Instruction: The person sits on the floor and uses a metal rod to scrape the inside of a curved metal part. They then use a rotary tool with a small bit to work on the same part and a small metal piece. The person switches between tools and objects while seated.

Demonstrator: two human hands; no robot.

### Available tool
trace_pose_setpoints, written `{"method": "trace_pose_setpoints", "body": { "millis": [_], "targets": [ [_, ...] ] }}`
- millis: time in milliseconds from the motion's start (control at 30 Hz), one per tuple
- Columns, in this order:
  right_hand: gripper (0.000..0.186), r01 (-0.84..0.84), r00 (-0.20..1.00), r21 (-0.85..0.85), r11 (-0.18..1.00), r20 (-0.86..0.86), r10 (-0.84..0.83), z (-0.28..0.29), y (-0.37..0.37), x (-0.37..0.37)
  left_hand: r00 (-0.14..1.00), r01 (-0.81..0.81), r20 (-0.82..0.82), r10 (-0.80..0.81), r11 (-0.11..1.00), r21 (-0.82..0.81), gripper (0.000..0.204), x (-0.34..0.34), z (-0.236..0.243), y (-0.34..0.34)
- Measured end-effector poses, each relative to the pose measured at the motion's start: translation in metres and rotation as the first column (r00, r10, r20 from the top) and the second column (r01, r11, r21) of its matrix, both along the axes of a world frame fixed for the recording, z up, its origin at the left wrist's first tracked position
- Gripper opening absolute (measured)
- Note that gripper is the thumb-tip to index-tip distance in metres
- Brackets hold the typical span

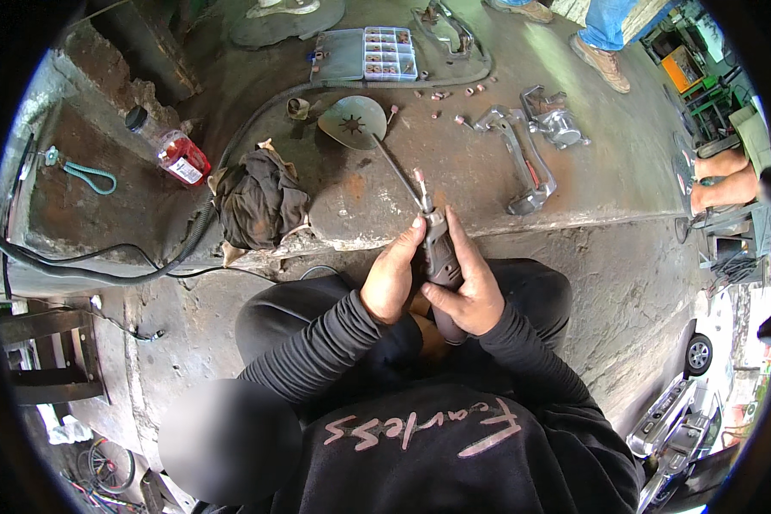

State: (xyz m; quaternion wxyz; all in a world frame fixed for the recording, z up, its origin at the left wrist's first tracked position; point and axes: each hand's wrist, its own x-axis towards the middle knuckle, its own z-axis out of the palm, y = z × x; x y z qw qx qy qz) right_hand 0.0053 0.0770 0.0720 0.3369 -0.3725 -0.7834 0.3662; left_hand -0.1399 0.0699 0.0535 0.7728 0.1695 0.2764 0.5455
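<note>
Both my hands grip a dark rotary tool (441, 257), held upright over my lap at the edge of the concrete step. My left hand (392, 274) has its thumb near the tool's collar; my right hand (471, 287) wraps the other side of the body. A small pink-tipped bit (421, 186) sticks out of the tool's nose. Just beyond, a long thin metal rod (394, 169) runs from a pale round disc (338, 124) with a dark star-shaped centre toward the tool tip; whether it touches the tool I cannot tell. A dark crumpled rag (261, 193) lies left of my hands.
On the concrete step (608, 154) are a parts case (389, 53), several small bits, metal castings (531, 171), a hose (167, 261), a bottle of red liquid (182, 158) and a teal cord loop (90, 176). Other people's legs show at top (604, 47) and right (724, 176).
</note>
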Motion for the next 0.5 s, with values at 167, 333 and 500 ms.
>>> {"method": "trace_pose_setpoints", "body": {
  "millis": [167,333,500],
  "targets": [
    [0.094,0.038,0.999,0.032,0.999,0.024,-0.038,-0.0061,-0.0044,0.0038,0.987,0.029,0.159,-0.021,0.998,-0.049,0.041,0.0032,-0.0016,-0.0054],
    [0.095,0.044,0.998,0.014,0.999,-0.044,-0.044,-0.0056,0.0004,0.0055,0.99,0.073,0.121,-0.078,0.996,0.044,0.045,0.0054,-0.002,-0.0075],
    [0.091,0.069,0.976,-0.091,0.993,-0.201,-0.086,-0.0079,0.0013,-0.0023,0.999,0.038,-0.033,-0.034,0.989,0.144,0.056,0.0098,-0.0058,-0.0107]
  ]
}}
